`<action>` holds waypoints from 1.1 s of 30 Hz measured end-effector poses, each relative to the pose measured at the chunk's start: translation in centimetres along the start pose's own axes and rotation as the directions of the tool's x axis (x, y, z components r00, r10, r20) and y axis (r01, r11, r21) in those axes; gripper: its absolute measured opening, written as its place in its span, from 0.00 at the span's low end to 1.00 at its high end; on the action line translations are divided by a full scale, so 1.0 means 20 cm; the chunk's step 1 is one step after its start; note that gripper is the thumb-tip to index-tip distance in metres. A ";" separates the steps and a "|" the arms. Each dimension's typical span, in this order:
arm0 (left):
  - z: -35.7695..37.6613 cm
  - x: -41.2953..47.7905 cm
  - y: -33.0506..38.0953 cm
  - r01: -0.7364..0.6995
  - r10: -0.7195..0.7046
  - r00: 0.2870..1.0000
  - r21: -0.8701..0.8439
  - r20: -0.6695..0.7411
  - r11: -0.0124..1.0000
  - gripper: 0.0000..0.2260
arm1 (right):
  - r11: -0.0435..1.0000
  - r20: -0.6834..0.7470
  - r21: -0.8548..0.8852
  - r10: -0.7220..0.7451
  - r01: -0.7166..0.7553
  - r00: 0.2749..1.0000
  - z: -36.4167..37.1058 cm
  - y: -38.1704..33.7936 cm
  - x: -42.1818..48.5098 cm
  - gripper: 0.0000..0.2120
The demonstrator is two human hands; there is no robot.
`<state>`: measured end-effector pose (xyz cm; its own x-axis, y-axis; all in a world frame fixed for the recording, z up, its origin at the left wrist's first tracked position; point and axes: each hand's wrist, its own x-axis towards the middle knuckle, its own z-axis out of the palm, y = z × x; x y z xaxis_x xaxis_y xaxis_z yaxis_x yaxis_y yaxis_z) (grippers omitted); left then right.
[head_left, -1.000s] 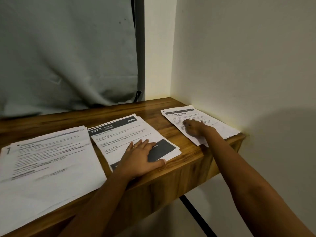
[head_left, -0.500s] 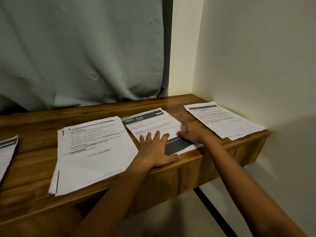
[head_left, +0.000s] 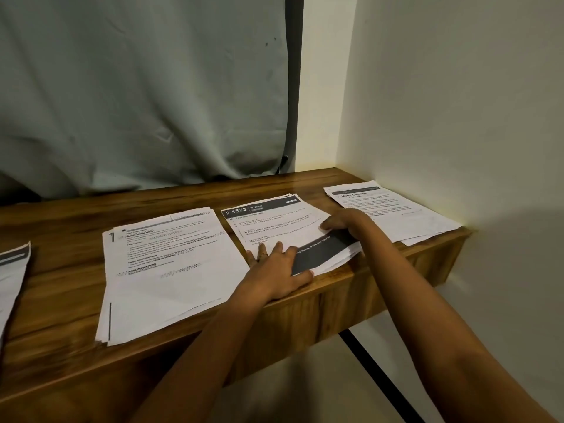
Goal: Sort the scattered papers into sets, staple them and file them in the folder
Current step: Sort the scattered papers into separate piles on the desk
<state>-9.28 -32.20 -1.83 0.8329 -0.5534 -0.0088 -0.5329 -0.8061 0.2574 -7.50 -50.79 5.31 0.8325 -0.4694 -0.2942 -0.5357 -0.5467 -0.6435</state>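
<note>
Both hands on the 1573 stack (head_left: pixel 274 227), at the front edge of the desk (head_left: pixel 76 227).
My left hand (head_left: pixel 279 271) lies flat, fingers straight, pressing the stack's near left corner. My right hand (head_left: pixel 346 222) arches over the stack's right edge with its fingertips on the top sheet. The thumb is hidden, so I cannot tell whether it grips. Just left of the stack: a larger pile (head_left: pixel 164 270). Right of it, apart: the Mirror Cleaning pile (head_left: pixel 393 215). Far left: another sheet (head_left: pixel 12 279), cut by the frame.
</note>
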 end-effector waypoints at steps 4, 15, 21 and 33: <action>-0.01 0.03 0.00 -0.012 0.012 1.000 -0.006 0.001 1.000 0.32 | 1.000 -0.068 -0.015 0.009 -0.010 0.998 -0.01 0.01 0.05 0.23; -0.14 -0.10 -0.10 -0.069 0.076 0.987 0.051 -0.142 0.996 0.37 | 0.950 -0.363 -0.293 -0.006 -0.107 0.932 -0.05 0.13 0.22 0.28; -0.29 -0.39 -0.48 0.433 -0.494 0.795 -0.241 -0.352 0.869 0.43 | 0.913 -0.476 -0.279 -0.402 0.299 0.782 0.19 -0.06 0.02 0.19; -0.28 -0.48 -0.82 0.638 -0.731 0.656 -0.379 -0.188 0.671 0.35 | 0.892 0.050 -0.126 -0.431 0.434 0.901 0.75 -0.44 -0.38 0.12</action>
<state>-7.70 -12.41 -0.57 0.9641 0.2652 -0.0117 0.2303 -0.8140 0.5333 -7.09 -32.00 2.63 0.9881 -0.1523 -0.0229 -0.1343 -0.7790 -0.6125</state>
